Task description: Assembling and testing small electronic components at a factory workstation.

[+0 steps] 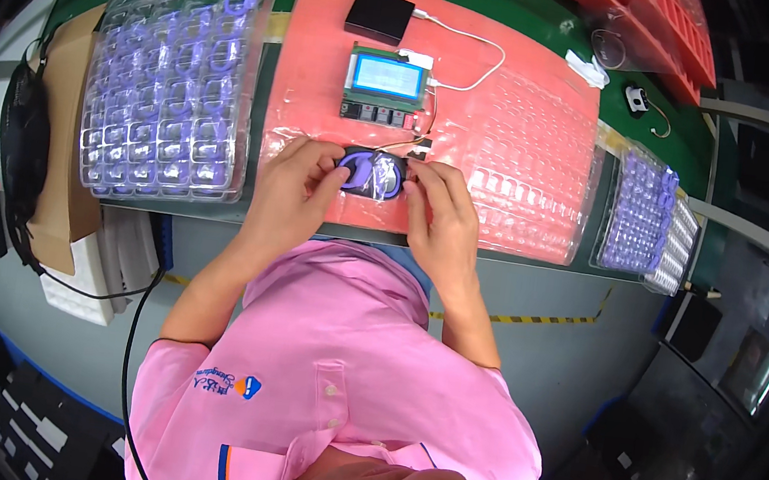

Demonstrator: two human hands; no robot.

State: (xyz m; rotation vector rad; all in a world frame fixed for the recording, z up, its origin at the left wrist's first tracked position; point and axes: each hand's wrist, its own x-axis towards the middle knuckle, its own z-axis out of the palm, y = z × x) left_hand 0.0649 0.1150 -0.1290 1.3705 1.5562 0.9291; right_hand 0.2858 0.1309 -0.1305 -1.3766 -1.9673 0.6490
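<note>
A dark oval fixture (399,183) lies on the pink mat between my hands, with a purple looped part (357,172) on its left half and something glossy at its middle. My left hand (301,178) is closed, its thumb and fingertips pinching the left end of the purple part. At the fixture's right end, my right hand (445,211) is closed, with thumb and index finger against its edge. Thin wires run from a small black connector (420,148) above the fixture up to a circuit board with a lit blue screen (389,76).
A black box (379,16) joins the board by a white cable (496,48). Clear trays of purple parts (174,88) stand at left, with a smaller tray (636,212) at right. An empty-looking clear blister tray (530,167) lies on the pink mat (316,52). Red bins (660,30) stand far right.
</note>
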